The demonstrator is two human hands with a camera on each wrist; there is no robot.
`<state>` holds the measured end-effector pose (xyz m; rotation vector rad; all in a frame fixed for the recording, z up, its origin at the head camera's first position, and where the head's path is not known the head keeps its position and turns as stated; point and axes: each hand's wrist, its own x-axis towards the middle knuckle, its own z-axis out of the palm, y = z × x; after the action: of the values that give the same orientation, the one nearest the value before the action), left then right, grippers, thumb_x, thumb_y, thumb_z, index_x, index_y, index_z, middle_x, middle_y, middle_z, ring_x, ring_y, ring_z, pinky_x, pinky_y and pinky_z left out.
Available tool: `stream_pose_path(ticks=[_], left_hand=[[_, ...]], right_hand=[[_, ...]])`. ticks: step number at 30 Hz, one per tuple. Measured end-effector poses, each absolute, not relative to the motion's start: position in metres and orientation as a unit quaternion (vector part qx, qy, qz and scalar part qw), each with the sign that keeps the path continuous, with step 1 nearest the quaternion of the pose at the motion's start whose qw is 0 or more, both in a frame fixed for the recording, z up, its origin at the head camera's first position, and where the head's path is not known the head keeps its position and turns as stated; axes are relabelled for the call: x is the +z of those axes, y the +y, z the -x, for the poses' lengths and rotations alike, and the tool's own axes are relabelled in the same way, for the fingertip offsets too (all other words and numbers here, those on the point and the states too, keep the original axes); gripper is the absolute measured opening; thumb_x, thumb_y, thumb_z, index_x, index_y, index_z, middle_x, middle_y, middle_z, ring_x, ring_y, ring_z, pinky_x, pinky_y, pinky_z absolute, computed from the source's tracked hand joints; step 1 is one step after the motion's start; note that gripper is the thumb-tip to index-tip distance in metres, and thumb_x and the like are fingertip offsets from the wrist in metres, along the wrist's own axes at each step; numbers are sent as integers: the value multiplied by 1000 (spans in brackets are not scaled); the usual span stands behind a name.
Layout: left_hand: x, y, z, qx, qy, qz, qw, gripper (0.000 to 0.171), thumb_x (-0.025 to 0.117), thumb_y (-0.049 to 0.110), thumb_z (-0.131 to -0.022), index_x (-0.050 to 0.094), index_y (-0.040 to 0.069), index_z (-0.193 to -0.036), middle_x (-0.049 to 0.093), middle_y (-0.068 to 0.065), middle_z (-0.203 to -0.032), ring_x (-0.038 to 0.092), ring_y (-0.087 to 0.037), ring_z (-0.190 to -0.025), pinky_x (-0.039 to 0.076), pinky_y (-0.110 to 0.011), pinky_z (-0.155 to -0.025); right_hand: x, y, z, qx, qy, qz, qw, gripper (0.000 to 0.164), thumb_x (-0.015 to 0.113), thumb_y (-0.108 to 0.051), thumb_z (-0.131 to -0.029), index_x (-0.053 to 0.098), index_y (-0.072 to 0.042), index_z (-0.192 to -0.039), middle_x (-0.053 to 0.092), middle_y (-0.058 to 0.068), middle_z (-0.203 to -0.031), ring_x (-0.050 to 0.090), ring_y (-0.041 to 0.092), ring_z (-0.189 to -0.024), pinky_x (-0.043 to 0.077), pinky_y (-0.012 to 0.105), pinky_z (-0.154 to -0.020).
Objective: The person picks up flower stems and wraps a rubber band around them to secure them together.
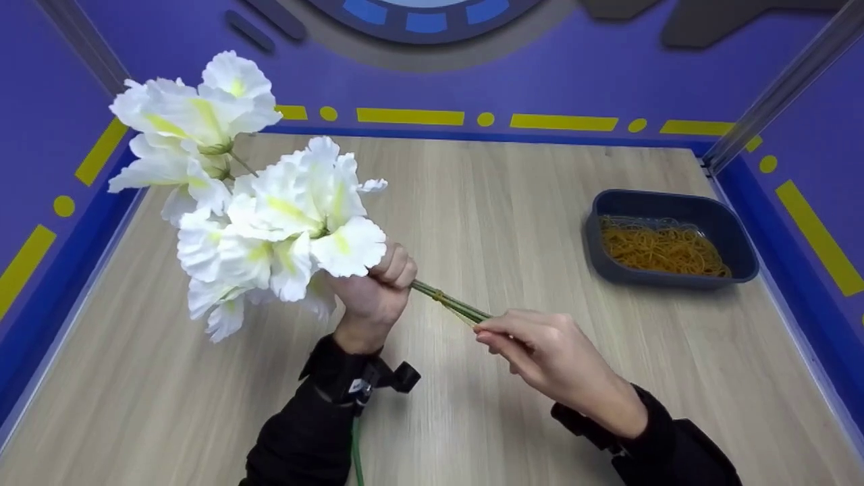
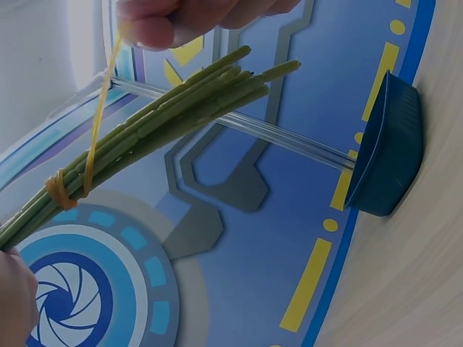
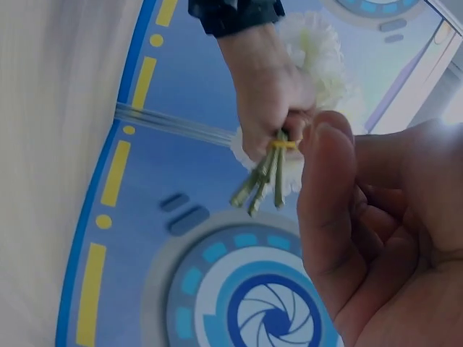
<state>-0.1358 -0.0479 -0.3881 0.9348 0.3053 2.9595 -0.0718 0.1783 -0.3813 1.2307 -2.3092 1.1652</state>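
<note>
My left hand (image 1: 375, 297) grips a bunch of white artificial flowers (image 1: 290, 223) by the stems, just below the blooms. The green stems (image 2: 166, 116) stick out of the fist toward the right, their cut ends loose. A yellow rubber band (image 2: 59, 189) is wound round them a little beyond the left hand. One loop of it is pulled out taut, away from the stems. My right hand (image 1: 547, 351) pinches the end of that loop between thumb and fingertips, beside the stem ends.
A dark grey-blue tray (image 1: 675, 277) with a tangle of yellow rubber bands (image 1: 661, 250) stands at the right on the wooden tabletop (image 1: 472, 216). Blue printed panels (image 1: 472, 81) wall the table in at the back and sides.
</note>
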Motion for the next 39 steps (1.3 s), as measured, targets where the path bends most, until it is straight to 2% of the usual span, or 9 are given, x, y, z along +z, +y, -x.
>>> stream_pose_path(ticks=[4,14,20,25,31,39], left_hand=[[-387,-49,135,950,100,-297,12,54,64,49,-93,28,16,-70,14,5,-55,10,-7,-47,8,-19,-42],[-384,-51,135,950,79,-301,27,55,64,40,-94,22,17,-69,13,5,-56,9,-7,-48,8,-18,-42],[-383,-50,134,944,107,-312,17,57,65,49,-93,25,16,-69,14,5,-56,9,-7,-47,8,-19,-42],[-382,-50,133,943,110,-314,18,54,63,50,-94,28,16,-70,15,5,-56,10,-7,-47,8,-20,-42],[-380,-52,132,948,87,-305,35,52,64,45,-93,27,17,-70,14,6,-57,10,-7,-48,8,-18,-42],[-378,-53,131,951,71,-298,31,55,64,41,-95,21,18,-69,14,6,-56,10,-6,-47,9,-18,-41]], right_hand=[[-374,187,72,398,-816,-402,116,21,71,3,-91,74,-11,-107,69,-5,-83,55,-4,-58,46,11,-51],[-365,199,74,393,-829,-392,74,19,69,-2,-95,73,-16,-107,68,-8,-84,55,-4,-58,46,12,-50],[-365,200,74,375,-833,-399,81,18,70,-2,-94,74,-15,-106,70,-7,-85,56,-5,-59,45,11,-51],[-362,203,74,368,-836,-401,77,19,69,-3,-94,74,-15,-108,70,-8,-87,58,-3,-61,46,11,-53],[-357,210,77,361,-847,-387,44,16,68,-6,-96,75,-15,-107,70,-10,-87,60,-1,-62,46,12,-54],[-356,215,78,349,-855,-384,15,13,67,-9,-97,76,-14,-106,71,-10,-85,59,-4,-61,47,12,-54]])
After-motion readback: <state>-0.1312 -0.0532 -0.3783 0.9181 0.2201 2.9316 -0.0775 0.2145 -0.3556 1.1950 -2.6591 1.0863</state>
